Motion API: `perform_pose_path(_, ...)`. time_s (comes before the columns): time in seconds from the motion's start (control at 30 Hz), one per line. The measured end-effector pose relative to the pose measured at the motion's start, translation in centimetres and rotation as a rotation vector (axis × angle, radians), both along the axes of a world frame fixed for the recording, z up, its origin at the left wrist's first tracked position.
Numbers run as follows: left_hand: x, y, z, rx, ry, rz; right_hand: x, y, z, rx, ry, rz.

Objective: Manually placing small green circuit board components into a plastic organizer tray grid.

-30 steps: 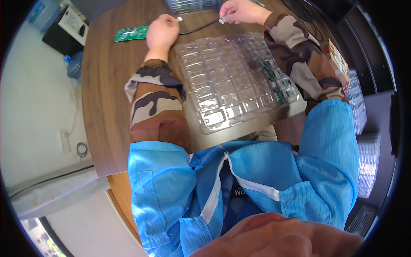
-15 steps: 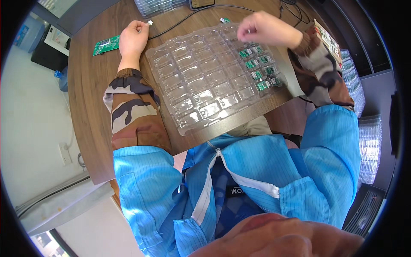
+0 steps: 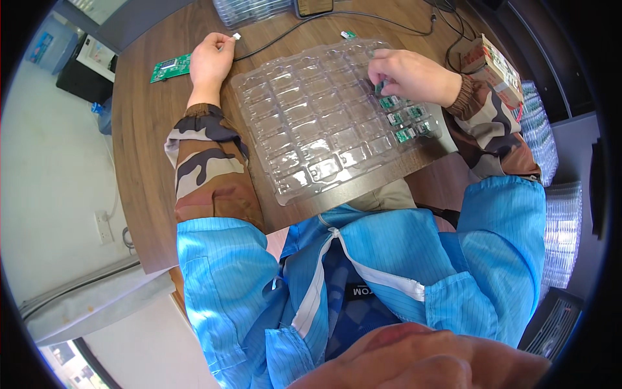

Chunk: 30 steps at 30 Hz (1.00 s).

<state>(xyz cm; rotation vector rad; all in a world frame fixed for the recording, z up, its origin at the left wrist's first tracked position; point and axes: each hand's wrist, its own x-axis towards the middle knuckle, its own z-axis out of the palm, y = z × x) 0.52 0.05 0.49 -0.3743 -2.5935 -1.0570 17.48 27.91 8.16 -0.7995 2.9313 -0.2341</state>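
Note:
My left hand (image 3: 212,59) is closed at the far left of the table, and a small white connector (image 3: 237,36) sticks out from its fingertips. Beside that hand lies a green circuit board (image 3: 172,67) with a small display. A clear plastic tray (image 3: 304,97) with many pockets lies in front of me. My right hand (image 3: 414,74) is over the tray's far right part, its fingertips pinched on a small green circuit board (image 3: 380,87). Several more small boards (image 3: 405,135) sit in the tray's right-hand pockets, partly hidden by this hand.
Another small green board (image 3: 348,35) lies beyond the tray. A black cable (image 3: 291,29) crosses the table behind it. Clear trays (image 3: 249,11) and a dark device (image 3: 314,6) stand at the back. At the right are a cardboard box (image 3: 489,68) and stacked clear trays (image 3: 560,227).
My right hand has come down and nearer, onto the small boards at the tray's right side. The left hand keeps its pinch beside the green board. The whole view has shifted slightly.

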Motion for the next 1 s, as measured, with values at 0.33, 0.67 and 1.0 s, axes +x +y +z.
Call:
perform_pose_path(0.33, 0.2, 0.1, -0.4, 0.027, 0.022, 0.0, -5.3, -1.7, 1.4, -0.59, -0.205, -0.038)
perform_pose_path(0.67, 0.5, 1.0, 0.3, 0.176, -0.002, 0.026, -17.4, -9.9, -3.4, -1.01, -0.165, -0.314)
perform_pose_path(1.0, 0.6, 0.7, 0.4, 0.196, 0.006, 0.058, -18.3, -11.8, -3.7, -0.999, -0.211, -0.296)
